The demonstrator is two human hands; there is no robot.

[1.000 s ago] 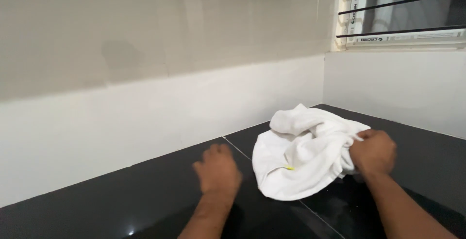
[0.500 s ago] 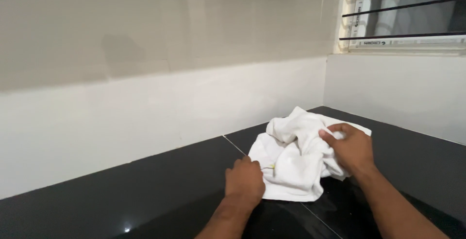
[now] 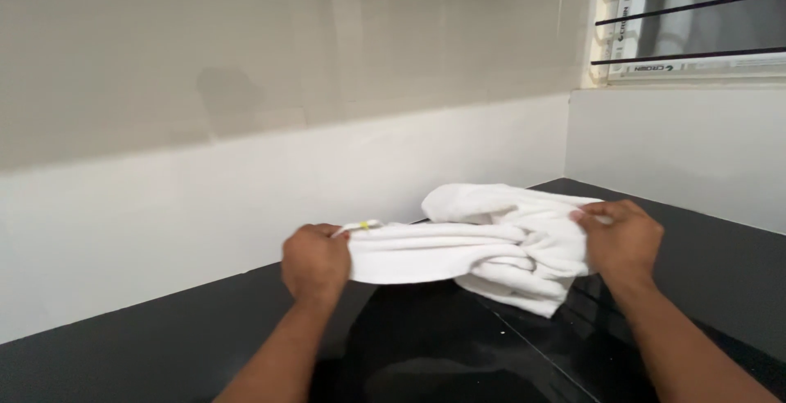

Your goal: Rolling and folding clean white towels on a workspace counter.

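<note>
Right now the towel (image 3: 483, 239), white and bunched, is stretched above the black counter (image 3: 720, 264), its lower folds sagging toward the surface. Left of its middle, the left hand (image 3: 315, 262) is fisted around one end. At the towel's other end, the right hand (image 3: 622, 239) is closed on the cloth. Its fingertips are buried in folds. Behind the towel rises a pale wall (image 3: 246, 84).

Left hand (image 3: 315, 262) grips one end of a white towel (image 3: 471, 243), fist closed. Right hand (image 3: 620, 239) grips the other end, bunched. Towel stretched between them, raised off a glossy black counter (image 3: 426, 354). White wall (image 3: 164, 198) behind; barred window (image 3: 696, 18) upper right.
</note>
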